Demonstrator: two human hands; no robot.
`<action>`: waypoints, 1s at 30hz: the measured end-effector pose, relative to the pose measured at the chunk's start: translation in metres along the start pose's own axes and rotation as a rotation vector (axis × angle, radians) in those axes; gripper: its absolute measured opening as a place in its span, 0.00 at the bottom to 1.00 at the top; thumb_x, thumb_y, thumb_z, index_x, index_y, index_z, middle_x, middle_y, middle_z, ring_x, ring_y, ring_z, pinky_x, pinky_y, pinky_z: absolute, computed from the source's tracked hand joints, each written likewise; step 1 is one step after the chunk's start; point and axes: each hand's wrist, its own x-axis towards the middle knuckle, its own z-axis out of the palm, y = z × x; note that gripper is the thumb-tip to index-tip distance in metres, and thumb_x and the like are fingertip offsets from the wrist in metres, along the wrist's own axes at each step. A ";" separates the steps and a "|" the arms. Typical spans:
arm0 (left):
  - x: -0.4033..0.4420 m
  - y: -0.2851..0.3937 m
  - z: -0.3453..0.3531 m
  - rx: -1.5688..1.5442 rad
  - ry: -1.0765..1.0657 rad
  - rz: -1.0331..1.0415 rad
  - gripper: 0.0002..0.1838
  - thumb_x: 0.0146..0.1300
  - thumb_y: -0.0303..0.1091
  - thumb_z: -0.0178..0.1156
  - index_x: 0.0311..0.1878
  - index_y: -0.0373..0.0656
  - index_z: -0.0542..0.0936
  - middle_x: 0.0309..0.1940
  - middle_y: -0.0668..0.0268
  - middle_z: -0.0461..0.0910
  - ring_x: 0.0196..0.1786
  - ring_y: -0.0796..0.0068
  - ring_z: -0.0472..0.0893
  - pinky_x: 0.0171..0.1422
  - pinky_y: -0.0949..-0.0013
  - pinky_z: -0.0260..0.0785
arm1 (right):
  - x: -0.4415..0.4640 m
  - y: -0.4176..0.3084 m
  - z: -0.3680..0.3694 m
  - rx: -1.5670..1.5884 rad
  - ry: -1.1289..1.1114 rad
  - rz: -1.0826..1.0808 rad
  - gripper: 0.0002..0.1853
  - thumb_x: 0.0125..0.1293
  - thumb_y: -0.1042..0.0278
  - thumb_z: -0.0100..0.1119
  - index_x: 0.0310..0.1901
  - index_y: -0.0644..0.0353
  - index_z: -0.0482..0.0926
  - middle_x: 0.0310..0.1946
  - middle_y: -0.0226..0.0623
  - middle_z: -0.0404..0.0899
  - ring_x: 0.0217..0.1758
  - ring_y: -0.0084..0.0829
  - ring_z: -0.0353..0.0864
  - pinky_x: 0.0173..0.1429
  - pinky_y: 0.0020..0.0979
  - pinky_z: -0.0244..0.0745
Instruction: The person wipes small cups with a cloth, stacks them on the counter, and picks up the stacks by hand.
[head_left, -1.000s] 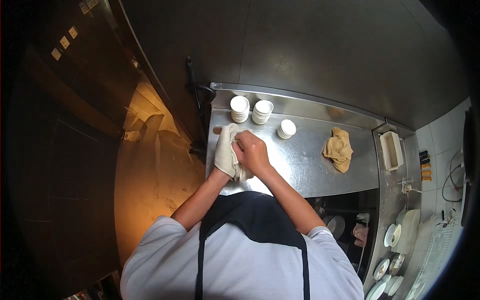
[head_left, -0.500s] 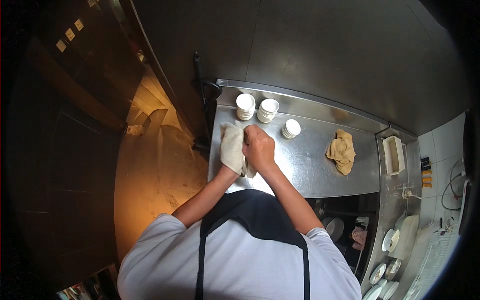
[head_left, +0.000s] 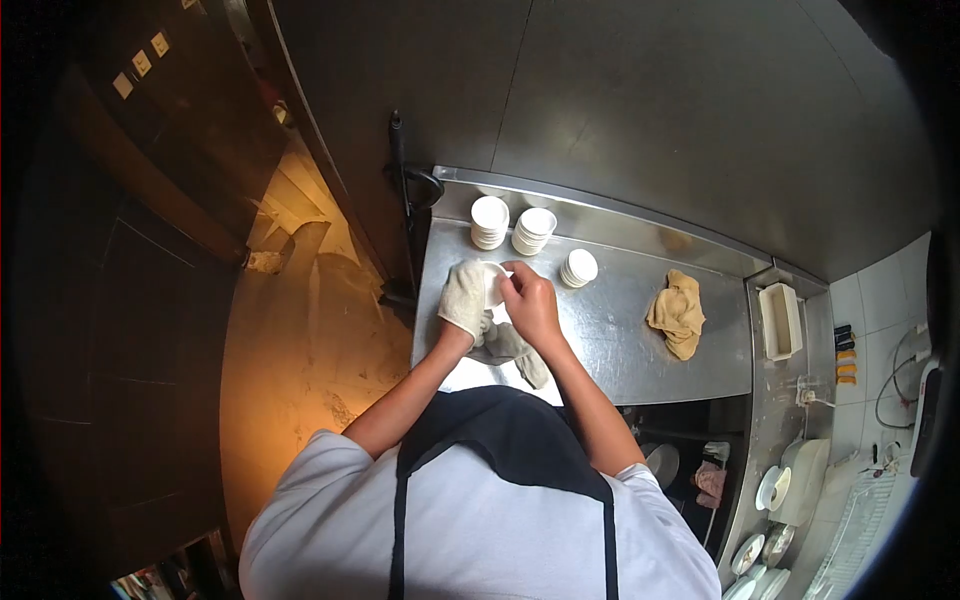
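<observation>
A light grey cloth point(head_left: 462, 298) covers my left hand point(head_left: 455, 338), with its loose end hanging toward my right forearm. Between both hands is a small white dish point(head_left: 493, 284). My left hand grips it through the cloth, its fingers hidden underneath. The fingers of my right hand point(head_left: 532, 306) are closed on the dish's right rim. Beyond my hands, two stacks of white dishes, a left stack point(head_left: 489, 222) and a middle stack point(head_left: 534, 231), stand near the back of the steel counter point(head_left: 620, 345). A shorter stack point(head_left: 579, 268) is to their right.
A crumpled tan cloth point(head_left: 678, 314) lies on the counter's right part. Farther right are a rectangular white container point(head_left: 780, 321) and several plates, one a white plate point(head_left: 772, 488). A black pole point(head_left: 404, 190) stands at the counter's left back corner.
The white dish now shows between my hands, where it was hidden before. My right hand has shifted slightly right and down, and more of the grey cloth hangs loose below.
</observation>
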 end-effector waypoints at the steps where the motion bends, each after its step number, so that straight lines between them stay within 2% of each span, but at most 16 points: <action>1: -0.003 0.017 -0.003 -0.181 -0.009 -0.144 0.23 0.78 0.53 0.53 0.59 0.42 0.77 0.41 0.60 0.81 0.44 0.63 0.83 0.48 0.61 0.77 | 0.007 0.023 0.008 0.077 0.052 0.020 0.14 0.68 0.65 0.65 0.49 0.68 0.86 0.26 0.50 0.85 0.27 0.45 0.86 0.35 0.42 0.78; 2: -0.006 0.035 -0.006 -0.348 0.006 -0.286 0.24 0.79 0.56 0.51 0.56 0.43 0.78 0.35 0.61 0.81 0.40 0.65 0.83 0.42 0.62 0.77 | 0.016 0.050 0.016 0.155 0.104 0.040 0.14 0.68 0.67 0.65 0.49 0.68 0.86 0.26 0.50 0.84 0.26 0.44 0.86 0.34 0.42 0.77; 3: 0.003 -0.004 0.006 -0.452 0.035 -0.257 0.24 0.79 0.57 0.50 0.51 0.43 0.79 0.32 0.63 0.80 0.36 0.68 0.83 0.37 0.64 0.76 | 0.031 0.078 0.017 0.117 0.127 0.086 0.14 0.68 0.67 0.65 0.49 0.69 0.85 0.25 0.46 0.85 0.24 0.37 0.85 0.32 0.39 0.77; 5: -0.002 0.014 -0.005 -0.714 -0.087 -0.390 0.22 0.78 0.58 0.51 0.45 0.47 0.79 0.30 0.69 0.79 0.29 0.73 0.80 0.27 0.67 0.72 | 0.060 0.093 0.004 0.229 0.174 0.323 0.17 0.71 0.63 0.66 0.53 0.70 0.83 0.23 0.37 0.84 0.21 0.25 0.82 0.25 0.31 0.76; 6: -0.005 0.024 -0.012 -0.833 -0.139 -0.469 0.22 0.78 0.58 0.52 0.42 0.49 0.79 0.30 0.72 0.78 0.25 0.76 0.78 0.22 0.68 0.70 | 0.075 0.110 0.001 0.267 0.190 0.362 0.19 0.71 0.63 0.65 0.55 0.70 0.82 0.23 0.37 0.84 0.21 0.26 0.82 0.24 0.31 0.76; 8: -0.007 0.030 -0.019 -1.022 -0.288 -0.449 0.20 0.78 0.56 0.52 0.41 0.50 0.79 0.27 0.73 0.77 0.22 0.76 0.77 0.21 0.68 0.70 | 0.098 0.125 -0.001 0.338 0.235 0.395 0.20 0.72 0.62 0.65 0.57 0.70 0.81 0.25 0.38 0.85 0.21 0.26 0.82 0.24 0.30 0.76; 11: -0.018 0.084 -0.042 -1.121 -0.450 -0.525 0.18 0.78 0.54 0.54 0.41 0.49 0.78 0.27 0.74 0.77 0.25 0.76 0.80 0.25 0.68 0.75 | 0.111 0.127 -0.010 0.485 0.167 0.486 0.21 0.71 0.62 0.65 0.57 0.69 0.82 0.27 0.42 0.87 0.21 0.28 0.83 0.28 0.34 0.79; 13: -0.014 0.062 -0.051 -0.904 -0.436 0.004 0.20 0.77 0.56 0.55 0.51 0.48 0.79 0.38 0.69 0.82 0.38 0.72 0.84 0.40 0.68 0.80 | 0.107 0.138 -0.022 0.202 0.218 0.359 0.20 0.69 0.61 0.66 0.56 0.66 0.84 0.30 0.44 0.89 0.24 0.35 0.86 0.34 0.38 0.82; 14: -0.018 0.060 -0.063 -0.809 -0.405 0.133 0.23 0.77 0.56 0.53 0.58 0.46 0.74 0.48 0.66 0.78 0.49 0.71 0.79 0.52 0.66 0.72 | 0.104 0.144 -0.028 0.059 0.240 0.295 0.20 0.68 0.60 0.67 0.56 0.65 0.85 0.31 0.45 0.90 0.26 0.39 0.87 0.37 0.39 0.83; 15: -0.024 0.057 -0.073 -0.529 -0.357 0.222 0.26 0.78 0.55 0.51 0.66 0.45 0.69 0.58 0.64 0.74 0.60 0.70 0.74 0.64 0.65 0.65 | 0.094 0.143 -0.037 -0.291 0.320 0.198 0.19 0.64 0.58 0.69 0.52 0.60 0.88 0.36 0.47 0.90 0.37 0.48 0.90 0.47 0.45 0.84; 17: -0.031 0.057 -0.085 0.324 -0.241 0.404 0.36 0.80 0.54 0.46 0.82 0.41 0.59 0.79 0.59 0.65 0.81 0.68 0.63 0.88 0.63 0.50 | 0.074 0.147 -0.054 -0.511 0.218 0.173 0.19 0.63 0.56 0.71 0.51 0.58 0.89 0.39 0.46 0.90 0.41 0.48 0.90 0.48 0.46 0.84; 18: -0.033 0.075 -0.090 0.775 -0.153 0.510 0.34 0.81 0.52 0.45 0.81 0.41 0.60 0.78 0.60 0.66 0.80 0.69 0.64 0.88 0.63 0.50 | 0.065 0.151 -0.060 -0.621 0.166 0.157 0.20 0.62 0.55 0.72 0.51 0.57 0.90 0.41 0.46 0.90 0.43 0.48 0.90 0.49 0.46 0.84; 22: -0.029 0.035 -0.056 0.713 -0.359 0.667 0.35 0.77 0.51 0.49 0.81 0.44 0.61 0.78 0.60 0.66 0.80 0.68 0.65 0.86 0.63 0.53 | 0.040 0.178 -0.058 -0.706 0.020 0.113 0.10 0.59 0.59 0.72 0.35 0.56 0.92 0.39 0.45 0.89 0.43 0.48 0.87 0.49 0.46 0.83; 27: -0.049 0.135 -0.065 0.494 -0.489 0.682 0.34 0.79 0.44 0.44 0.81 0.34 0.60 0.78 0.55 0.68 0.80 0.60 0.67 0.86 0.58 0.57 | 0.031 0.178 -0.059 -0.521 0.156 0.052 0.07 0.60 0.63 0.71 0.34 0.55 0.92 0.35 0.44 0.89 0.41 0.48 0.86 0.47 0.45 0.82; 28: -0.047 0.126 -0.066 0.190 -0.502 0.557 0.33 0.79 0.43 0.45 0.81 0.35 0.61 0.77 0.55 0.68 0.79 0.59 0.68 0.85 0.57 0.58 | 0.031 0.176 -0.060 -0.517 0.171 0.043 0.07 0.60 0.63 0.71 0.34 0.55 0.92 0.34 0.44 0.89 0.41 0.48 0.86 0.47 0.46 0.82; 30: -0.047 0.104 -0.074 -0.725 -0.503 0.202 0.31 0.80 0.42 0.45 0.80 0.36 0.62 0.77 0.54 0.68 0.78 0.58 0.69 0.85 0.55 0.59 | 0.034 0.180 -0.061 -0.452 0.239 0.084 0.08 0.62 0.63 0.71 0.36 0.56 0.92 0.34 0.44 0.89 0.39 0.47 0.85 0.45 0.45 0.81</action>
